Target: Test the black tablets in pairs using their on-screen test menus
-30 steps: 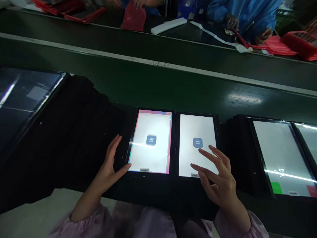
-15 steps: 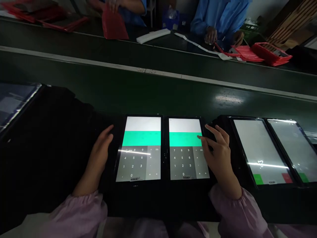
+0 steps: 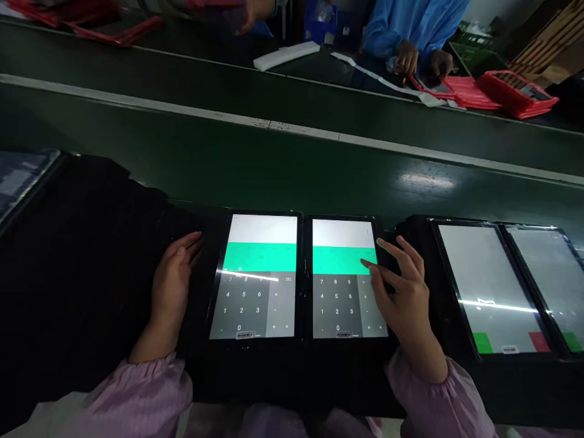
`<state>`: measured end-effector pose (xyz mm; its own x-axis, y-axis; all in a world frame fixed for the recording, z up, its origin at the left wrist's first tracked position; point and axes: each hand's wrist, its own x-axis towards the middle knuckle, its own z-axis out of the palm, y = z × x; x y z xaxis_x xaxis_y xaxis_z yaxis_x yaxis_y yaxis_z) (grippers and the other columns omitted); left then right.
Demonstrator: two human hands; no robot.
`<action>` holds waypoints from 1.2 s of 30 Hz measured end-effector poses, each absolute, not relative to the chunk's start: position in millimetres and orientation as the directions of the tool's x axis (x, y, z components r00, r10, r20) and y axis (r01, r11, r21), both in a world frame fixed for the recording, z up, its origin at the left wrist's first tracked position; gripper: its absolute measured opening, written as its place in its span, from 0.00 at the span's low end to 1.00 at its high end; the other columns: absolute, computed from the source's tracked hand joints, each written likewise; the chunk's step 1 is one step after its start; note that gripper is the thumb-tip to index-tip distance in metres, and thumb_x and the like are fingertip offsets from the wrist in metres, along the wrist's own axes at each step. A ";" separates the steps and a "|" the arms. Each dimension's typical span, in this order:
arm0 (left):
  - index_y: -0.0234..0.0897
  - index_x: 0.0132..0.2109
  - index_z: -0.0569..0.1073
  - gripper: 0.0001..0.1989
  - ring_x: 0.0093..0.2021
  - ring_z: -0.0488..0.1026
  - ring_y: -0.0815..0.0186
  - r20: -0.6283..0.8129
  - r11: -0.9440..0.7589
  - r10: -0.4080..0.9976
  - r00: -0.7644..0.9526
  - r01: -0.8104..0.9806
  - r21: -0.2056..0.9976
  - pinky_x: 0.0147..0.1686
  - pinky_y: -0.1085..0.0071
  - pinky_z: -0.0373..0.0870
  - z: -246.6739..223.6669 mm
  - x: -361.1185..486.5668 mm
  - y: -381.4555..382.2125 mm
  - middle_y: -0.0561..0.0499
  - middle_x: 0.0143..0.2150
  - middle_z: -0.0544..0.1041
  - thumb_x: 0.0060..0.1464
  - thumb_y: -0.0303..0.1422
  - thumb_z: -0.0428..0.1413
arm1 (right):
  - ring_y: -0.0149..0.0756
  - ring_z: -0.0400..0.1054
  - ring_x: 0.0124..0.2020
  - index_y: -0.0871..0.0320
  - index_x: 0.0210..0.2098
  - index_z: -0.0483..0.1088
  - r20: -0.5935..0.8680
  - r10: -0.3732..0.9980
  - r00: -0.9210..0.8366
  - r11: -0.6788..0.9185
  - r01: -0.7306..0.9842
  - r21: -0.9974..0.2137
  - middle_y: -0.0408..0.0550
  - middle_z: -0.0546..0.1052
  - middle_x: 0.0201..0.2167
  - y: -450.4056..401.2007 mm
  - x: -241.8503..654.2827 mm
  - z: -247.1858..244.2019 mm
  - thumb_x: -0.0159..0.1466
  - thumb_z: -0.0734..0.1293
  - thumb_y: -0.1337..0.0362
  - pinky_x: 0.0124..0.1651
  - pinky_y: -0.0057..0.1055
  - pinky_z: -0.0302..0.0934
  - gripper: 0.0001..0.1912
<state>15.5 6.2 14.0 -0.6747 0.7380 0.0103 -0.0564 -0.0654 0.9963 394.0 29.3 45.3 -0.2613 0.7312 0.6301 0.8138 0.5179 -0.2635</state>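
Observation:
Two tablets lie side by side in front of me, each lit with a calculator screen and a green band. My right hand [image 3: 404,286] is over the right edge of the right tablet [image 3: 336,307], its index finger extended onto or just above the green band and the other fingers spread. Whether the fingertip touches the glass I cannot tell. To the left of the left tablet [image 3: 249,307], and apart from it, my left hand [image 3: 173,277] rests with fingers loosely extended and nothing in them.
On the right lie two more lit tablets [image 3: 486,267] with green and red corner squares. Another screen [image 3: 22,176] shows at far left. Across the green bench [image 3: 274,158], co-workers in blue sleeves [image 3: 410,24] handle red frames [image 3: 515,91] near a white strip [image 3: 287,56].
My left hand has drawn slightly left, its fingers closer together. My right index finger has shifted a little left over the green band. A co-worker's red piece has been lifted at the back.

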 end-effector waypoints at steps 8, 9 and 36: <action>0.42 0.41 0.79 0.14 0.63 0.77 0.49 0.003 -0.073 0.713 -0.701 -0.070 0.995 0.67 0.52 0.70 12.7 13.9 8.8 0.43 0.50 0.84 0.57 0.46 0.60 | 0.61 0.71 0.68 0.49 0.41 0.88 0.656 0.725 -0.209 0.465 0.851 -0.243 0.52 0.84 0.56 30.2 400.4 50.3 0.75 0.67 0.65 0.56 0.61 0.80 0.15; 0.42 0.41 0.79 0.13 0.62 0.77 0.49 0.002 -0.079 0.709 -0.705 -0.076 0.994 0.67 0.52 0.70 12.6 14.1 9.1 0.43 0.50 0.84 0.56 0.46 0.60 | 0.60 0.72 0.67 0.48 0.41 0.88 0.666 0.716 -0.209 0.480 0.840 -0.252 0.51 0.85 0.54 29.7 400.5 53.0 0.74 0.67 0.66 0.55 0.60 0.80 0.15; 0.43 0.36 0.81 0.12 0.56 0.79 0.54 0.000 -0.104 0.690 -0.724 -0.099 0.990 0.66 0.55 0.69 6.9 13.0 8.3 0.48 0.43 0.85 0.57 0.43 0.57 | 0.64 0.68 0.71 0.53 0.40 0.87 0.684 0.703 -0.194 0.458 0.860 -0.227 0.54 0.84 0.57 23.0 386.7 52.7 0.77 0.67 0.63 0.57 0.61 0.78 0.15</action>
<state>13.0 8.3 6.9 -0.7241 0.6897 0.0000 -0.0988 -0.1037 0.9897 386.7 23.0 52.7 -0.1937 0.7030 0.6843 0.8597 0.4577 -0.2269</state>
